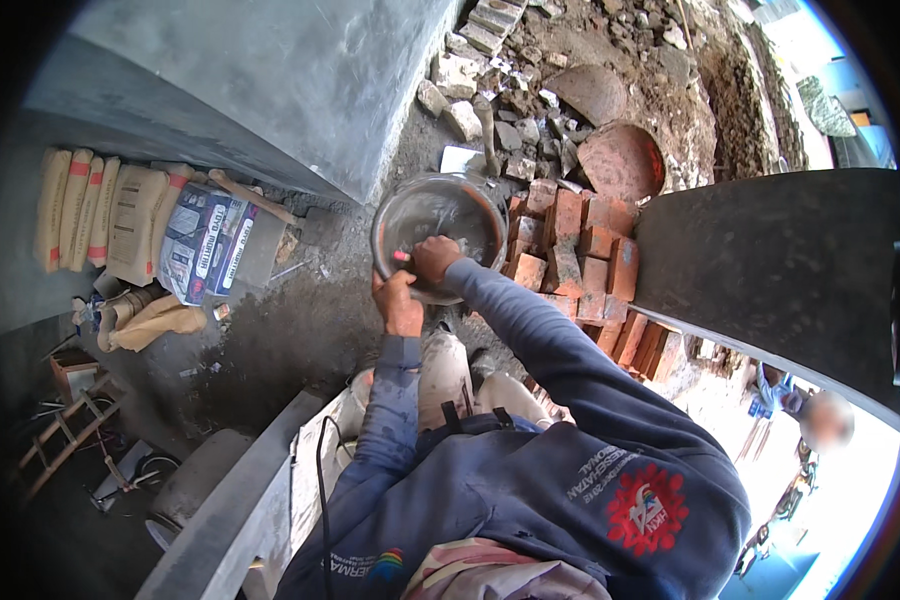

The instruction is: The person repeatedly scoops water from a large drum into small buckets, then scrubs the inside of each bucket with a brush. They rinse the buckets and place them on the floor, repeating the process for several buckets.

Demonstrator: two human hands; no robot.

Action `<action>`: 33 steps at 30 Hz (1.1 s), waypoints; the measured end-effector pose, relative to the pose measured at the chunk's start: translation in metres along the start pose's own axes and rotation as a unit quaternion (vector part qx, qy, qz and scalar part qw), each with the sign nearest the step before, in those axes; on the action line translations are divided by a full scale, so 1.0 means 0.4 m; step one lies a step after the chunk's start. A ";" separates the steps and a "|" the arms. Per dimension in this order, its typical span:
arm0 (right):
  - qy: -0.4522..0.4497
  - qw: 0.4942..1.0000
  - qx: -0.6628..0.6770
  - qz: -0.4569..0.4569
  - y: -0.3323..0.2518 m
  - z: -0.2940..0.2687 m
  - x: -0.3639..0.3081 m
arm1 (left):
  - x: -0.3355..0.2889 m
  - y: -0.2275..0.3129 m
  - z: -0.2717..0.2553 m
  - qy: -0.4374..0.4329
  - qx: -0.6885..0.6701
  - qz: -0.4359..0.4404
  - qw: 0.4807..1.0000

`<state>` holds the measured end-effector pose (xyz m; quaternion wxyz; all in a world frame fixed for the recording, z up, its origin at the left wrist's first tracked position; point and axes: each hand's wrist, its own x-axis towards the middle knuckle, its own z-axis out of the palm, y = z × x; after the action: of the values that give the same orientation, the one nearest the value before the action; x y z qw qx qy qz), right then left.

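Head view: hands [400, 300] grip metal basin [440, 215].

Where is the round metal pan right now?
The metal pan is near the middle of the head view, gripped at its near rim by both hands, left hand and right hand, beside stacked red bricks.

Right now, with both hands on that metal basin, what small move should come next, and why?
Probably lift it level. The left hand grips the near rim of the basin and the right hand reaches inside by a small red thing. Bricks crowd its right side, so tipping looks risky.
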<state>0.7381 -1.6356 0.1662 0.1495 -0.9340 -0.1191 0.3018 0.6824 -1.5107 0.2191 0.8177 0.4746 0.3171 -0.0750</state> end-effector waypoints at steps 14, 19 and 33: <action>0.051 0.992 0.064 0.098 0.153 -0.185 0.093 | 0.207 0.059 0.190 -0.042 0.070 0.026 0.996; 0.182 0.924 0.318 0.113 0.141 -0.326 0.004 | 0.256 0.074 0.320 -0.036 0.100 0.035 0.994; 0.465 0.562 0.649 0.215 0.296 -0.232 -0.283 | 0.458 0.195 0.754 -0.052 0.417 0.416 0.806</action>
<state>0.7200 -1.8002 0.2562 0.6809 -0.5939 0.3995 -0.1551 0.9946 -1.6846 0.2730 0.5090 0.8518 -0.0160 0.1227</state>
